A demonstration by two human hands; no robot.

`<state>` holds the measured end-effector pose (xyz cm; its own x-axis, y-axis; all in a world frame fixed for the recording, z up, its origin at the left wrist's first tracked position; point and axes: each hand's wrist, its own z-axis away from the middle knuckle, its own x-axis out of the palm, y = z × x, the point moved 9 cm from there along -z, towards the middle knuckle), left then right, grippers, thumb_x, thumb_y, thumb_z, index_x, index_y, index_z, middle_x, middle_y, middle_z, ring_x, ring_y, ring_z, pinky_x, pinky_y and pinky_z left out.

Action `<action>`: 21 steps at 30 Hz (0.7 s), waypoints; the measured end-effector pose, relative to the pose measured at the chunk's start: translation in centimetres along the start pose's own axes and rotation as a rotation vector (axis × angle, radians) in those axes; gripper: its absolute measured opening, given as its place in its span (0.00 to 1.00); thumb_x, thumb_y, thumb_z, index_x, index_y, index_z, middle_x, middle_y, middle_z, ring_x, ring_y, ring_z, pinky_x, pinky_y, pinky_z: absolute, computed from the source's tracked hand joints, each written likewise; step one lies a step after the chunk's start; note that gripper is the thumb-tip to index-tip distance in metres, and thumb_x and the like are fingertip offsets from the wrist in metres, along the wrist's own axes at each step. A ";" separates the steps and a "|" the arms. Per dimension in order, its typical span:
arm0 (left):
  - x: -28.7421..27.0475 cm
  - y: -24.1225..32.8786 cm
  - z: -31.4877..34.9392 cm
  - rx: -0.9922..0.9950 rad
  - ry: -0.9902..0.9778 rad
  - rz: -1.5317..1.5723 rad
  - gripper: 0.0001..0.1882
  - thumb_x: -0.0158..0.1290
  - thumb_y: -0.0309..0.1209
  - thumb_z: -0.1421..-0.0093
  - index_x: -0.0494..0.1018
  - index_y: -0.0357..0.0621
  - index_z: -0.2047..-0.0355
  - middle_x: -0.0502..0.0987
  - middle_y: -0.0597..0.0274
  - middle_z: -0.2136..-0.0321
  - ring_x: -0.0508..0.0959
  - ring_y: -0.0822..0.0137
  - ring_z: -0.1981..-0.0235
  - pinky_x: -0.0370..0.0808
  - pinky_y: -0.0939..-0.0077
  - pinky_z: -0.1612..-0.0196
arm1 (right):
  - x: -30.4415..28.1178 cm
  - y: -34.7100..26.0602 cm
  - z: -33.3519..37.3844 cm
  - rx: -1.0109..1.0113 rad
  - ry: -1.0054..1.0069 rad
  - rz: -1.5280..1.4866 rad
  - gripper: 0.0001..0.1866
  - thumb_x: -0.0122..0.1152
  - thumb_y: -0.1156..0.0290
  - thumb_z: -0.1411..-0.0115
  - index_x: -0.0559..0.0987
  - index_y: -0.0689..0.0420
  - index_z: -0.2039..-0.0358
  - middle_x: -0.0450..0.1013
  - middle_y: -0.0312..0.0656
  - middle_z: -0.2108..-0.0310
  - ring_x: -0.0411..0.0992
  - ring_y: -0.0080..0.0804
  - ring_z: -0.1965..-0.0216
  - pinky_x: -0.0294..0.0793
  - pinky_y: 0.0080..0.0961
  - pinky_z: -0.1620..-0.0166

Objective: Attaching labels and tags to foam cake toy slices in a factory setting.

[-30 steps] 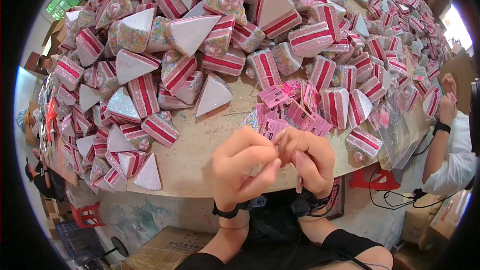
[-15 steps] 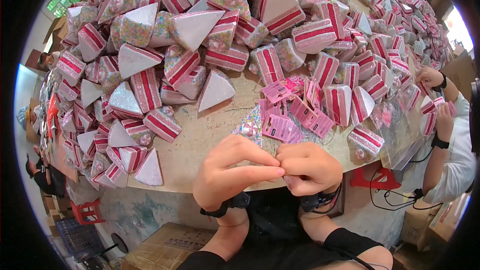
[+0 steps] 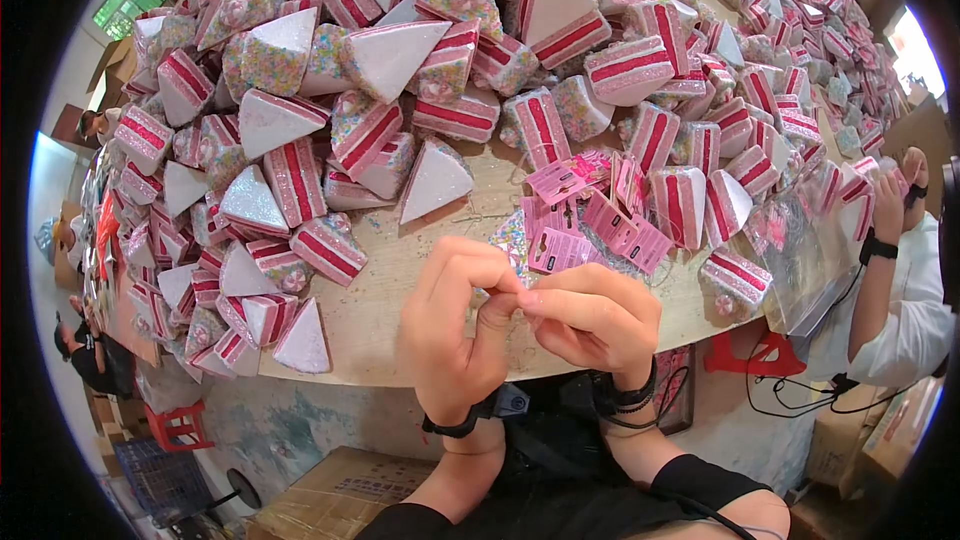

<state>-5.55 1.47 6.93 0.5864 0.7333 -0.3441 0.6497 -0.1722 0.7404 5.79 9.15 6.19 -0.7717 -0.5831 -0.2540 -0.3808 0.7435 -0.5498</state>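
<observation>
My left hand [image 3: 455, 325] and my right hand [image 3: 597, 318] meet above the table's near edge, thumbs and fingertips pinched together. Whatever they pinch is too small or hidden to make out. Just beyond my fingers lies a small heap of pink printed cards [image 3: 565, 250] with hanging holes, tangled with thin clear or silvery strands. A piece covered in coloured sprinkles [image 3: 511, 240] shows partly behind my left fingers. A toy cake slice [image 3: 735, 280], pink and white with a red middle band, rests to the right of my right hand.
A large pile of toy cake slices [image 3: 285, 120] covers the table's far side and left. At the right, a co-worker's hands [image 3: 888, 202] are by cake slices and clear plastic bags [image 3: 800, 270]. Red stools [image 3: 752, 353] and a cardboard box [image 3: 340, 490] stand below the table edge.
Both my hands have risen slightly, and the pinch point has shifted left. My right hand has turned, showing more of its fingers. The co-worker's hands have come closer together.
</observation>
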 end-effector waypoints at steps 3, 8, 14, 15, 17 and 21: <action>0.3 -1.1 0.3 -0.131 -0.021 0.122 0.04 0.58 0.23 0.41 0.72 0.38 0.68 0.74 0.58 0.69 0.76 0.62 0.71 0.73 0.75 0.66 | 0.0 -0.1 0.2 -0.057 -0.010 0.088 0.21 0.69 0.82 0.51 0.81 0.64 0.54 0.78 0.46 0.65 0.78 0.38 0.69 0.78 0.28 0.67; 1.0 -4.1 2.2 -0.534 -0.141 0.522 0.05 0.54 0.24 0.35 0.70 0.37 0.67 0.71 0.63 0.69 0.73 0.74 0.70 0.72 0.79 0.66 | 0.7 0.2 0.2 -0.050 -0.068 0.134 0.21 0.67 0.82 0.54 0.80 0.65 0.56 0.78 0.47 0.65 0.78 0.40 0.68 0.79 0.31 0.66; 1.8 -4.6 3.1 -0.681 -0.290 0.778 0.05 0.50 0.27 0.32 0.68 0.38 0.63 0.69 0.66 0.69 0.71 0.76 0.70 0.71 0.81 0.65 | 1.3 0.8 0.6 -0.001 -0.131 0.111 0.22 0.66 0.83 0.54 0.78 0.64 0.55 0.76 0.48 0.64 0.78 0.43 0.67 0.78 0.32 0.66; 1.7 -4.5 2.9 -0.656 -0.280 0.763 0.05 0.50 0.27 0.32 0.68 0.38 0.63 0.69 0.66 0.69 0.71 0.76 0.69 0.71 0.80 0.65 | 1.3 0.9 0.5 0.004 -0.127 0.124 0.21 0.66 0.83 0.53 0.78 0.63 0.55 0.76 0.47 0.64 0.77 0.43 0.67 0.78 0.32 0.66; 1.8 -4.5 2.7 -0.607 -0.259 0.732 0.05 0.51 0.26 0.32 0.69 0.38 0.62 0.69 0.66 0.70 0.72 0.76 0.68 0.71 0.79 0.64 | 1.4 1.0 0.3 0.011 -0.114 0.134 0.20 0.65 0.84 0.52 0.76 0.63 0.56 0.75 0.47 0.65 0.77 0.43 0.69 0.78 0.32 0.67; 1.2 -4.7 2.2 -0.510 -0.255 0.292 0.15 0.60 0.31 0.39 0.70 0.38 0.58 0.71 0.60 0.67 0.75 0.68 0.65 0.72 0.75 0.62 | 1.1 1.8 0.0 0.074 -0.123 0.172 0.17 0.63 0.86 0.49 0.75 0.62 0.57 0.73 0.46 0.68 0.75 0.43 0.72 0.76 0.32 0.70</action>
<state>-6.85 1.75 1.78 0.8418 0.5133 -0.1669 0.1708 0.0400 0.9845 4.25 9.83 4.99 -0.7523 -0.4890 -0.4414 -0.2076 0.8119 -0.5456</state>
